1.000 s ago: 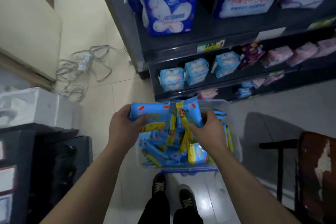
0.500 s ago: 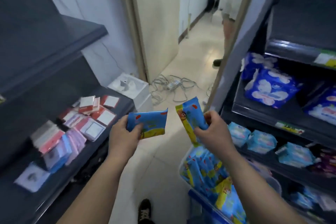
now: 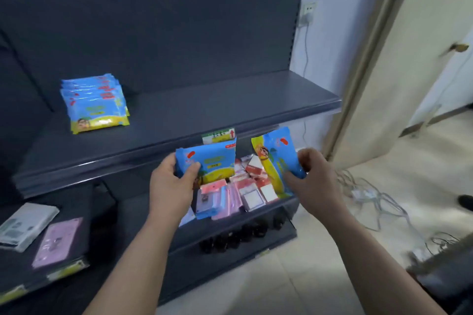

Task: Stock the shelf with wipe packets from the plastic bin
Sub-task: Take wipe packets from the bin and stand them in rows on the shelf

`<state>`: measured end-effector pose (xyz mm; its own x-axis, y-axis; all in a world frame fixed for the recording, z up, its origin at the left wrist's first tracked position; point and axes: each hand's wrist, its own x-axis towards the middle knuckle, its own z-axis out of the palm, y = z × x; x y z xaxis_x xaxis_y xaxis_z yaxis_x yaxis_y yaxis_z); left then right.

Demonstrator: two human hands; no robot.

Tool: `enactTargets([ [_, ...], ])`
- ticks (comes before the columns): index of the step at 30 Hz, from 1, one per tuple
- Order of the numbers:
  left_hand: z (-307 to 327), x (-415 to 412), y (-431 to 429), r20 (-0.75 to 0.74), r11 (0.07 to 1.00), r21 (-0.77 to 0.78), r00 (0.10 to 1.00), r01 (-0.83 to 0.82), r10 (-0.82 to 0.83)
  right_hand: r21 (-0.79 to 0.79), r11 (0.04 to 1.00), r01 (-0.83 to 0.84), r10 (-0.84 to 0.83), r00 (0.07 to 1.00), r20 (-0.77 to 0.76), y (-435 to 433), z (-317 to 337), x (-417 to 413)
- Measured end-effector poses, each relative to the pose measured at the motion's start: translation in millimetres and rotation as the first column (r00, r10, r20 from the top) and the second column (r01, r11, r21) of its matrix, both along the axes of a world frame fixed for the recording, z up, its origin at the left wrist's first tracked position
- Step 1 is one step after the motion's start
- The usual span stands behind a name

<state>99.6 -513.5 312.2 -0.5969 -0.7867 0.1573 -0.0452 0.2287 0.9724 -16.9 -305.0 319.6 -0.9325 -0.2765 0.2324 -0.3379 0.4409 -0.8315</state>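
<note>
A moment ago both hands were down in the plastic bin, picking up packets. Now the person has turned round to face the dark shelf (image 3: 204, 107) and the bin is out of sight. The left hand (image 3: 172, 186) is curled round one blue wipe packet (image 3: 212, 161), thumb on the front, fingers behind. The right hand (image 3: 316, 179) grips a second wipe packet (image 3: 276, 158) by its side edge, and this one stands on end. Both packets are in the air just below the shelf's front lip, not on it yet. So the carrying looks done, and the putting down comes next, I think.

A stack of the same packets (image 3: 96, 102) lies on the shelf at 10 o'clock, well apart from the hands. Only the front lip lies between the hands and the board. A price tag (image 3: 218, 135) hangs on that lip at 12 o'clock, just above the left packet — it could get bumped. Small red and pink packs (image 3: 245, 186) lie on the lower shelf, behind the hands. Cables (image 3: 371, 197) sprawl on the floor at 3 o'clock.
</note>
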Motion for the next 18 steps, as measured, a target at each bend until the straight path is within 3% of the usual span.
enactTargets([
  [7,21.4,34.5,-122.0,-0.071,0.988,0.004,0.986,-0.152,0.152,-0.106,0.962,-0.251,0.250,0.968,-0.021,-142.5,21.1,1.0],
  [11,33.5,43.9,-198.3,-0.072,0.986,0.023,0.984,-0.163,0.164,-0.144,0.940,-0.309,0.307,0.951,-0.039,-218.3,31.8,2.7],
  [18,22.9,37.7,-306.8,0.083,0.986,0.077,0.987,-0.146,0.140,-0.134,0.936,-0.325,0.324,0.946,-0.024,-317.3,33.8,0.8],
])
